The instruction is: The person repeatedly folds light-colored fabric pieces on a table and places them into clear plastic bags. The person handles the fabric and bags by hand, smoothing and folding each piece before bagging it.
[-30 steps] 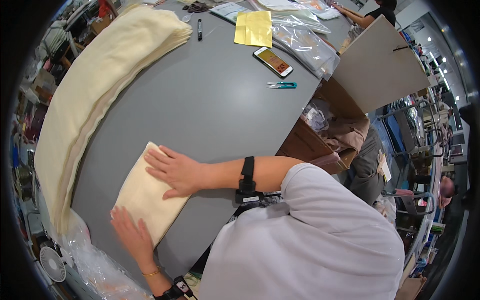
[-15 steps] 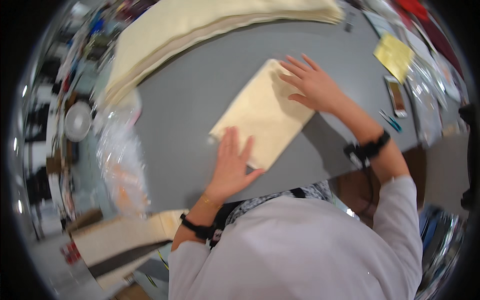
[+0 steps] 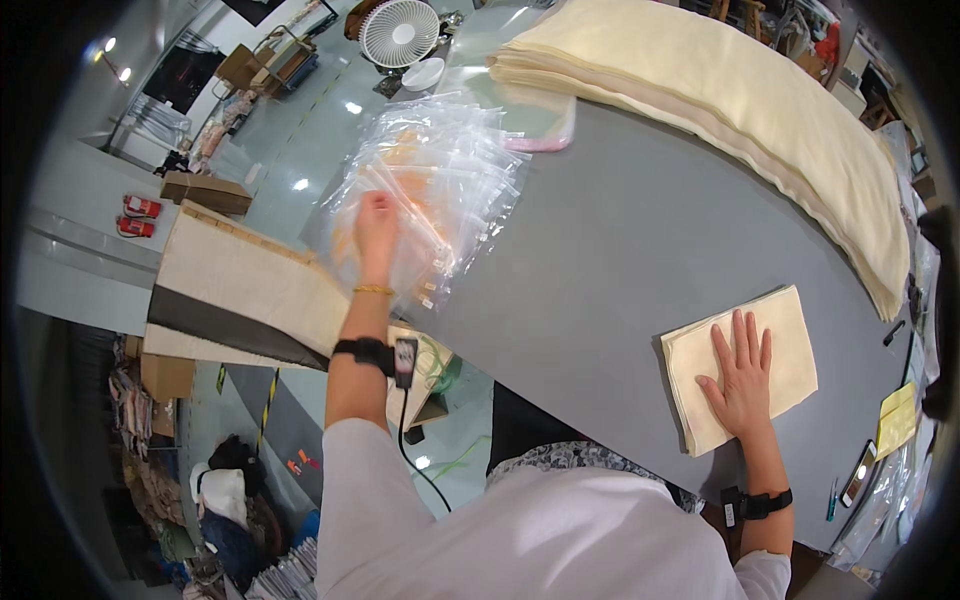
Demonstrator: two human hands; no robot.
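My right hand (image 3: 742, 378) lies flat, fingers spread, on a folded cream cloth (image 3: 794, 340) at the right of the grey table. The cloth is a neat, layered rectangle lying at a slant. Far to the left, the fingers of my left hand (image 3: 377, 232) are curled closed at the edge of a clear plastic bag (image 3: 418, 225). That bag belongs to a fanned stack of clear bags (image 3: 470, 150) with orange marks, lying at the table's left edge. The exact spot where my fingertips meet the plastic is hidden.
A long stack of cream cloth (image 3: 720, 75) curves along the table's far side. On the right edge are a yellow packet (image 3: 896, 420), a phone (image 3: 858, 474) and small teal snips (image 3: 832, 500). A white fan (image 3: 399, 33) stands beyond the bags.
My left hand has left the cream cloth and reached left to the plastic bags, closing there. My right hand stays flat on the cloth. The view has swung toward the left.
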